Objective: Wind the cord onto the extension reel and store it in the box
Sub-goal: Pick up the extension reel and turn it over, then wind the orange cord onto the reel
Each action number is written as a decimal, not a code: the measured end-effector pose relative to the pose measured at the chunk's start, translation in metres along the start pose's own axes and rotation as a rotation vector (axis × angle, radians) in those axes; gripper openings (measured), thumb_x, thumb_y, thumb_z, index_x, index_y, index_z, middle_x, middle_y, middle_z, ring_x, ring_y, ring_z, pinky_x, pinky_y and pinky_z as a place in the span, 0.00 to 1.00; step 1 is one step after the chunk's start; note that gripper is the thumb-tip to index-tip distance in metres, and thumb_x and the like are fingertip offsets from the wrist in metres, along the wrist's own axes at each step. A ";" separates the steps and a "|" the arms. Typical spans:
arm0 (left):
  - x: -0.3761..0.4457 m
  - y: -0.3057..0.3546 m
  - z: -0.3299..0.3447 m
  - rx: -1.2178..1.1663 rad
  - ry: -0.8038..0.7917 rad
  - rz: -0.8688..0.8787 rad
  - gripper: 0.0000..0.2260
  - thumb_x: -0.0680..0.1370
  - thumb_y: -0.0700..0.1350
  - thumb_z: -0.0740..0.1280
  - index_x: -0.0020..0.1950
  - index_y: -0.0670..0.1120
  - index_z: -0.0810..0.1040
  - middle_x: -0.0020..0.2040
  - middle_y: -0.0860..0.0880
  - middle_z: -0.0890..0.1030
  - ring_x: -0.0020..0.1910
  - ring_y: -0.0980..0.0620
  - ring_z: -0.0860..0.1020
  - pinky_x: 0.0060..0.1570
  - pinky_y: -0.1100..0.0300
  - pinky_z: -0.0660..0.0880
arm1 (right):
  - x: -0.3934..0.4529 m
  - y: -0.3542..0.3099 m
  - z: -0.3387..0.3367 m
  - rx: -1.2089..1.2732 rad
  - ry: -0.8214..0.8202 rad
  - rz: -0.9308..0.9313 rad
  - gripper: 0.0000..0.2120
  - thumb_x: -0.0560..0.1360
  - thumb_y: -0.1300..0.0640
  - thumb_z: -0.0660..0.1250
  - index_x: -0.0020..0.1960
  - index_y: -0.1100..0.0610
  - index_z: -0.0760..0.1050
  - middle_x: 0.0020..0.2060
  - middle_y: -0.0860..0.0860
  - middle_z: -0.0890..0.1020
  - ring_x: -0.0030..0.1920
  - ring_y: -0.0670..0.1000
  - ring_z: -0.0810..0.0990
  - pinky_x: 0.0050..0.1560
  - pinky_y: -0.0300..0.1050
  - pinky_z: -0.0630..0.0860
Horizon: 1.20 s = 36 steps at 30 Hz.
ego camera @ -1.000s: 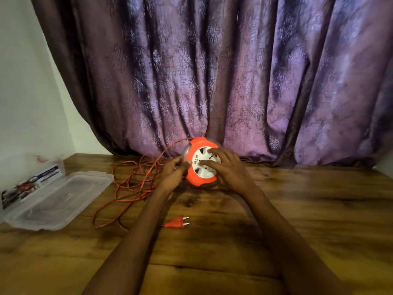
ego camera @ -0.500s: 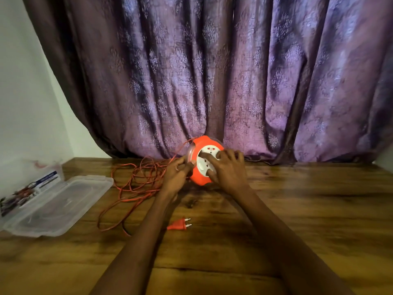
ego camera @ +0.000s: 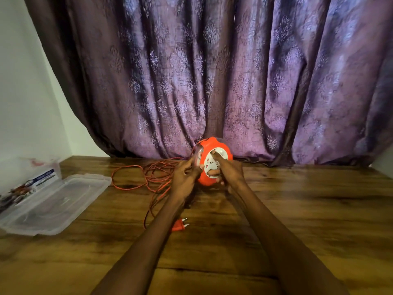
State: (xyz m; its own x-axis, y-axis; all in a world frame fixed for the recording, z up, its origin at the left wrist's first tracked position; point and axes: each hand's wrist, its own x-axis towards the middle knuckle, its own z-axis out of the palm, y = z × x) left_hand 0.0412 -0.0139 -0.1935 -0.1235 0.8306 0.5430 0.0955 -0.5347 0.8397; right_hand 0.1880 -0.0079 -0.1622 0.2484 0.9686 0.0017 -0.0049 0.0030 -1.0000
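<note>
An orange extension reel (ego camera: 210, 145) with a white socket face stands on edge at the far middle of the wooden table (ego camera: 297, 209). My left hand (ego camera: 184, 179) grips its left rim, fingers closed on it. On the white face lies my right hand (ego camera: 230, 173), with a finger pressed into the hub. A thin orange cord (ego camera: 136, 184) lies in loose loops to the left of the reel. Its orange plug (ego camera: 179, 225) rests on the table below my left forearm. The clear plastic box (ego camera: 12, 177) sits at the far left, by the wall.
The box's clear lid (ego camera: 53, 205) lies flat on the table just right of the box. A purple patterned curtain (ego camera: 212, 81) hangs right behind the reel. A white wall (ego camera: 25, 103) closes the left side.
My right hand has turned round the reel's face, from fingers spread across it to one finger in the hub. The cord loops have shifted slightly. My left hand stays on the rim.
</note>
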 end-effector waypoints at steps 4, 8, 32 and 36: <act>0.002 0.003 -0.009 -0.239 0.020 -0.219 0.04 0.79 0.41 0.69 0.50 0.49 0.84 0.39 0.47 0.76 0.38 0.53 0.73 0.34 0.59 0.78 | 0.006 -0.004 -0.014 -0.278 0.175 -0.274 0.19 0.70 0.36 0.70 0.38 0.53 0.77 0.30 0.48 0.84 0.30 0.50 0.79 0.37 0.46 0.74; 0.002 0.011 -0.015 -0.346 -0.008 -0.331 0.05 0.78 0.44 0.70 0.46 0.51 0.86 0.41 0.52 0.84 0.39 0.57 0.80 0.34 0.58 0.82 | 0.016 -0.008 -0.030 -0.254 0.171 -0.475 0.19 0.71 0.49 0.76 0.57 0.52 0.73 0.47 0.47 0.80 0.45 0.48 0.78 0.46 0.46 0.74; 0.008 -0.016 -0.097 1.178 -0.106 -0.085 0.15 0.80 0.56 0.61 0.60 0.51 0.81 0.56 0.41 0.83 0.55 0.39 0.81 0.52 0.50 0.78 | 0.027 0.024 -0.067 0.263 0.102 -0.202 0.06 0.73 0.60 0.73 0.38 0.58 0.80 0.31 0.50 0.85 0.31 0.48 0.82 0.31 0.39 0.78; 0.018 -0.009 -0.133 1.244 0.026 -0.148 0.18 0.78 0.58 0.62 0.54 0.46 0.83 0.52 0.37 0.83 0.52 0.36 0.82 0.52 0.48 0.77 | 0.028 0.028 -0.058 0.233 0.067 -0.190 0.07 0.73 0.57 0.74 0.37 0.58 0.81 0.41 0.59 0.85 0.41 0.57 0.82 0.46 0.55 0.80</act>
State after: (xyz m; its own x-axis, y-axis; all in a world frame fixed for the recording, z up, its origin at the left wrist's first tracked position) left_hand -0.0933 -0.0149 -0.1898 -0.2308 0.8592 0.4567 0.9440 0.0840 0.3190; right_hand 0.2513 0.0051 -0.1907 0.3297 0.9267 0.1805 -0.1725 0.2471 -0.9535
